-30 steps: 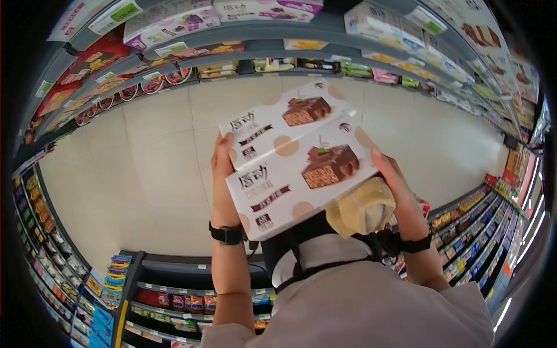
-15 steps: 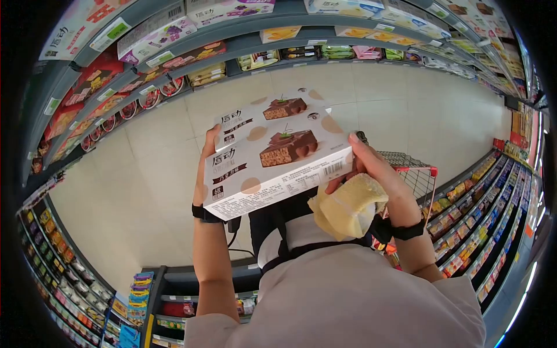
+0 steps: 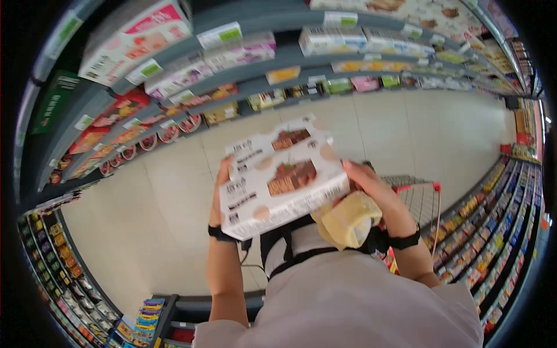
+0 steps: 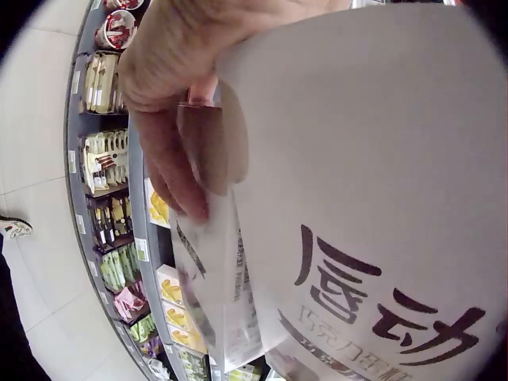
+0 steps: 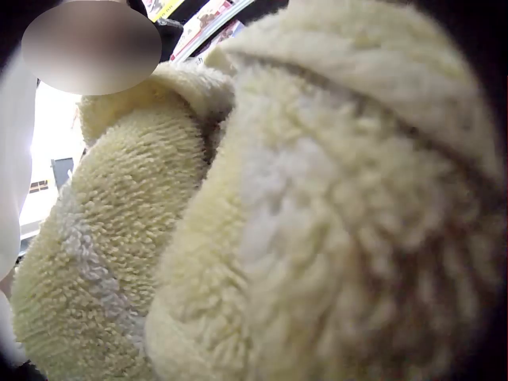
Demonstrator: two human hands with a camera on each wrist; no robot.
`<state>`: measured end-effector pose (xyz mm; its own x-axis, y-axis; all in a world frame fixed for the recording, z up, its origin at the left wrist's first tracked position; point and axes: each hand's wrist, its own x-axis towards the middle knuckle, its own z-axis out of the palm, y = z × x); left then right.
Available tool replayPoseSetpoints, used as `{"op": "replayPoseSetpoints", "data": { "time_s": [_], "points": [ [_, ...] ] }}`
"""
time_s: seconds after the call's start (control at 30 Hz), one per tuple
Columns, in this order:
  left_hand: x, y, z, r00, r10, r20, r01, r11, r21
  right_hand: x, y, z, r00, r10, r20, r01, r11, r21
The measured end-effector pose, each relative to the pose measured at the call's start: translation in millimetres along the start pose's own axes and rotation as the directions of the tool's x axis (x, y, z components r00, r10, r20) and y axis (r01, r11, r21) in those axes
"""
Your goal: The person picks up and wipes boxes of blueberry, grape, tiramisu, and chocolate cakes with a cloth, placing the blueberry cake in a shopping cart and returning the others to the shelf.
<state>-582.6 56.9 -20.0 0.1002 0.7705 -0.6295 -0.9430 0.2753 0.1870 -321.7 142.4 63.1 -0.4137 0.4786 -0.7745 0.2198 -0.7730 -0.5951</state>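
Two white cake boxes [image 3: 261, 200], printed with a chocolate cake, are held one against the other in front of the person's body. The left hand [image 3: 222, 177] grips their left end; in the left wrist view its fingers [image 4: 171, 163] curl round the box edge. At the right end, the right hand [image 3: 371, 185] holds the nearer box with its thumb on top, its other fingers mostly hidden. A pale yellow towel [image 3: 348, 220] hangs bunched below that hand, and its folds fill most of the right wrist view.
Shelves of boxed and packaged snacks [image 3: 336, 42] run across the front. A wire shopping cart [image 3: 420, 200] with red trim stands to the right. More racks of packets [image 3: 493, 214] line the right side and the left. Pale floor tiles [image 3: 145, 203] lie between the shelves.
The boxes have tilted, so the nearer one's printed long side now shows. The cart has come into view on the right, and more of the front shelves shows. Both hands keep their hold.
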Motion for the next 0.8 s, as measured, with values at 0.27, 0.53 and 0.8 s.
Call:
{"op": "replayPoseSetpoints", "data": {
  "time_s": [0.27, 0.53, 0.8],
  "points": [
    [1.0, 20.2, -3.8, 0.905, 0.415, 0.096, -0.426, 0.878, 0.218, 10.2, -9.3, -18.8, 0.964, -0.155, 0.217, 0.200, 0.958, -0.204],
    [-9.2, 77.7, 77.3, 0.715, 0.564, 0.412, -0.699, 0.582, 0.416, -10.4, -32.8, -62.9, 0.910, -0.413, 0.032, 0.410, 0.909, 0.069],
    [-9.0, 112.8, 146.5, 0.450, 0.684, 0.574, -0.858, 0.152, 0.491, 1.4, -69.4, -108.0, 0.804, -0.588, -0.094, 0.506, 0.592, 0.627]
  ]
}}
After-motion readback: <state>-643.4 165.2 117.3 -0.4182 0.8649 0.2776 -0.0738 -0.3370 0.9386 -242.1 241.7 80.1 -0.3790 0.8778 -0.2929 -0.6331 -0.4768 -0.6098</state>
